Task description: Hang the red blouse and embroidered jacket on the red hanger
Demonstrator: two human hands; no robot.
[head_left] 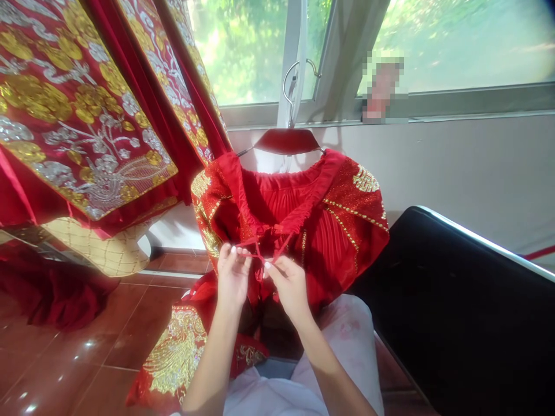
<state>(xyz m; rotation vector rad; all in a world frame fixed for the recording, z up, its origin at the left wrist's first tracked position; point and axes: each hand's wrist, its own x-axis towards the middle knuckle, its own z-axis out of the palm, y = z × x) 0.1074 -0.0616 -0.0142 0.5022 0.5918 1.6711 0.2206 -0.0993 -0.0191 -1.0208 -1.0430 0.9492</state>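
A red skirt with gold embroidery [338,219] hangs from a red hanger [286,140] hooked at the window. Thin red waist ties [260,249] cross at its open waistband. My left hand [232,274] pinches one tie between thumb and fingers. My right hand [288,283] pinches the other tie just beside it. Both hands are closed, close together in front of the waistband. The skirt's lower hem [173,352] trails down onto the floor by my lap.
Red garments with gold and silver embroidery [73,110] hang at the left, over a gold-patterned stool or base [104,248]. A black surface [459,312] stands at the right. Brown floor tiles [65,358] lie lower left. A window [455,40] runs along the back wall.
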